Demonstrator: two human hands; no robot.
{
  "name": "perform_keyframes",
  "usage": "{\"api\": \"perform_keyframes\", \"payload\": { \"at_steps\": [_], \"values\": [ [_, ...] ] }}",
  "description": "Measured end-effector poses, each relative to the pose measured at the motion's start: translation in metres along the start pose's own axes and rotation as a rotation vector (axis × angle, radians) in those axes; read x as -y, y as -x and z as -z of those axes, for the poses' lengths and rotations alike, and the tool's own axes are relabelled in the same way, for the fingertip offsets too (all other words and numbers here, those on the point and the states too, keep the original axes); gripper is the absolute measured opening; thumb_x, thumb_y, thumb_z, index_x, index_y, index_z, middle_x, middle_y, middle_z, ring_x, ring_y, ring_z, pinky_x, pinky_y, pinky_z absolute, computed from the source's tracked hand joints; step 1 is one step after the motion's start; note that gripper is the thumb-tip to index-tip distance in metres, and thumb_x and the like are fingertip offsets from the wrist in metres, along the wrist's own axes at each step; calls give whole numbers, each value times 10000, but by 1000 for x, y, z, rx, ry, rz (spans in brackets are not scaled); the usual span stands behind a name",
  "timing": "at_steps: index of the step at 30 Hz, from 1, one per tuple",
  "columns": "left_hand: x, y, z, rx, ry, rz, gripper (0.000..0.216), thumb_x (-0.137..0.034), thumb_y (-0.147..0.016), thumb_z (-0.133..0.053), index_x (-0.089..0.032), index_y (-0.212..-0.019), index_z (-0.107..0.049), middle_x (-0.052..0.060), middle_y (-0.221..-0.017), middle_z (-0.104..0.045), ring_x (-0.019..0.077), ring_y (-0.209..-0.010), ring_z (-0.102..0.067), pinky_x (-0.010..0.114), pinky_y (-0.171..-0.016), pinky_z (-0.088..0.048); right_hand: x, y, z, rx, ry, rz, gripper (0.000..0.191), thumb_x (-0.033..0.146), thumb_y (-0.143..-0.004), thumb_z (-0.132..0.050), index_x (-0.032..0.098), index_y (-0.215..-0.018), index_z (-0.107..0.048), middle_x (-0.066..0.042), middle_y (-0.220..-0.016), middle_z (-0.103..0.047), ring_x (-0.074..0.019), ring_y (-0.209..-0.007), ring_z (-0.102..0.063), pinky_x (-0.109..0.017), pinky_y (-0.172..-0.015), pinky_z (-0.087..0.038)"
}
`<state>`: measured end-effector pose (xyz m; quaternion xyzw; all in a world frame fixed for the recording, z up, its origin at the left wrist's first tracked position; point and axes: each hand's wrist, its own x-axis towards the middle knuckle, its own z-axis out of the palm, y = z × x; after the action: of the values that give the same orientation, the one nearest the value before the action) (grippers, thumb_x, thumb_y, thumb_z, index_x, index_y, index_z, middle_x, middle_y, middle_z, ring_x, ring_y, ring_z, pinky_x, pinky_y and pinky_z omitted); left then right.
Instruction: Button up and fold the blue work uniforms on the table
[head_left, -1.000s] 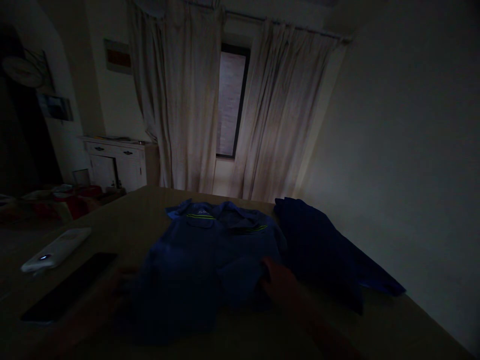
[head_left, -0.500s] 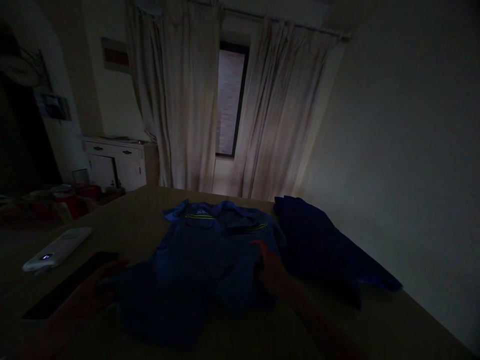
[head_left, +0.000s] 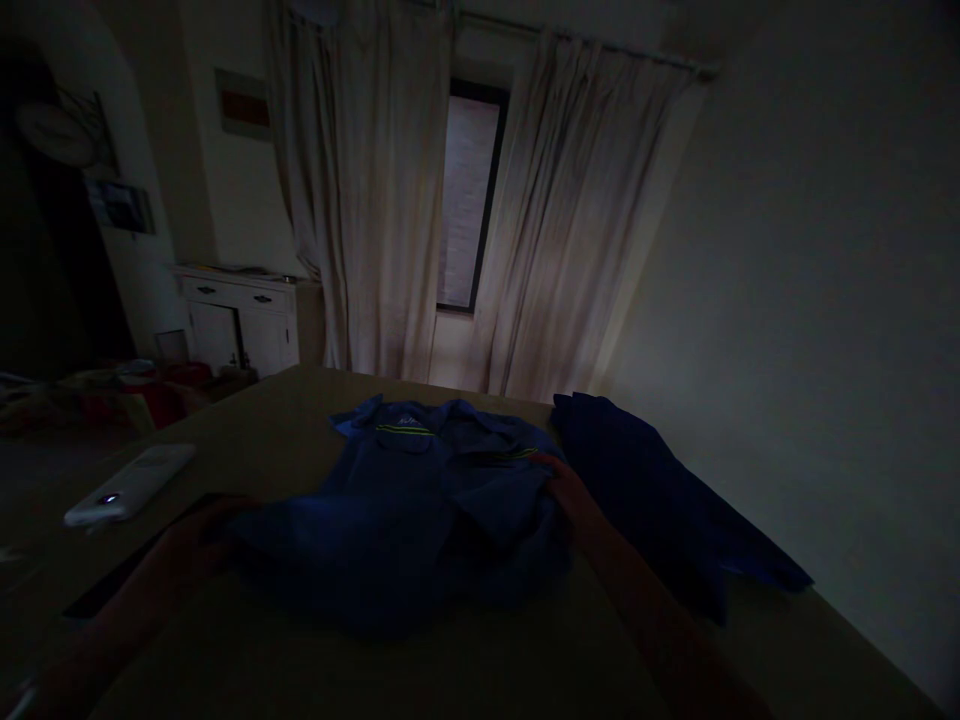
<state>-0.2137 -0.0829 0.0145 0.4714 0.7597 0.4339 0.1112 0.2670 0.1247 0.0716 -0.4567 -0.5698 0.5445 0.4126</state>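
Note:
A blue work shirt (head_left: 420, 490) with thin yellow-green stripes near the collar lies front up on the table (head_left: 480, 660) in a very dark room. My right hand (head_left: 564, 488) rests on the shirt's right shoulder, close to the stripe; its fingers look closed on the cloth. My left hand (head_left: 201, 525) is at the shirt's left edge, where the sleeve is spread outwards. That hand is too dark to show its fingers.
A second dark blue garment (head_left: 660, 500) lies to the right of the shirt. A white device with a small light (head_left: 129, 485) and a flat black object (head_left: 112, 590) lie at the left. White drawers (head_left: 240, 325) and curtains (head_left: 390, 200) stand behind.
My right hand has moved up the shirt from its lower right part to the right shoulder. The shirt's left side has been drawn outwards to the left and its lower part bunched up.

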Motion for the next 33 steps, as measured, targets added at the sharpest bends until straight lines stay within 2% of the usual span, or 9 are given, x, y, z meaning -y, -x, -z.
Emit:
{"api": "perform_keyframes", "payload": {
  "at_steps": [3, 6, 12, 18, 22, 25, 27, 30, 33],
  "values": [
    [17, -5, -1, 80, 129, -41, 471, -340, -591, -590, -241, -1042, -685, 31, -1092, -779, 335, -1115, -673, 366, -927, -559, -2, 6, 1, 10, -18, 4, 536, 340, -696, -689, 249, -1214, -591, -31, -991, -729, -217, -783, -711, -321, -657, -558],
    [23, 0, 1, 113, 8, -52, 498, -280, -642, -562, -252, -1127, -671, 0, -1145, -760, 323, -1203, -636, 380, -992, -530, -3, 12, -1, 30, -13, 87, 507, 377, -723, -734, 240, -1191, -592, -82, -1146, -710, -249, -966, -714, -362, -794, -580],
    [-18, 40, -27, -30, -470, -303, 599, -208, -738, -513, -203, -1323, -640, 141, -1417, -589, 423, -1272, -552, 610, -1051, -452, -28, 12, -12, 43, 242, 168, 754, 423, -630, -849, 240, -1292, -536, -122, -1287, -636, -277, -987, -705, -470, -868, -577],
    [-67, 104, -99, 358, -350, -737, 418, -345, -899, -620, -423, -1308, -662, 9, -1346, -686, 297, -1237, -629, 445, -1094, -496, -44, 46, -36, 172, 770, 427, 1097, 454, -681, -862, 296, -1582, -256, -155, -1536, -405, -358, -1369, -477, -527, -1083, -436],
    [-71, 107, -130, 464, -397, -753, 374, -255, -910, -587, -373, -1244, -708, 35, -1274, -731, 287, -1143, -695, 435, -1017, -556, -40, 74, -47, 217, 1006, 573, 921, 472, -760, -815, 320, -1549, -364, -141, -1534, -436, -383, -1391, -436, -573, -1117, -363],
    [-69, 90, -138, 451, -408, -646, 412, -200, -935, -477, -333, -1252, -703, 43, -1263, -739, 266, -1145, -703, 398, -982, -572, -45, 86, -47, 450, 1141, 736, 600, 501, -787, -809, 345, -1332, -610, -80, -1508, -512, -374, -1350, -475, -580, -1107, -355],
    [-70, 76, -138, 437, -375, -547, 435, -224, -956, -420, -304, -1297, -677, 53, -1273, -737, 259, -1143, -708, 392, -982, -573, -50, 88, -42, 519, 1185, 784, 345, 374, -867, -757, 344, -1203, -682, -46, -1439, -589, -337, -1290, -537, -553, -1075, -392],
    [-75, 63, -133, 441, -302, -447, 460, -260, -961, -376, -279, -1327, -654, 56, -1272, -739, 260, -1125, -719, 391, -982, -573, -52, 88, -25, 411, 1186, 780, 237, 182, -926, -650, 342, -1087, -719, -26, -1270, -694, -298, -1173, -615, -501, -1020, -443],
    [-83, 64, -125, 441, -225, -434, 455, -277, -952, -382, -296, -1304, -671, 39, -1271, -739, 262, -1138, -712, 383, -993, -564, -43, 96, 1, 278, 1130, 777, 223, 187, -943, -624, 341, -1072, -722, -35, -1215, -708, -291, -1116, -638, -476, -984, -471]
  ]
}}
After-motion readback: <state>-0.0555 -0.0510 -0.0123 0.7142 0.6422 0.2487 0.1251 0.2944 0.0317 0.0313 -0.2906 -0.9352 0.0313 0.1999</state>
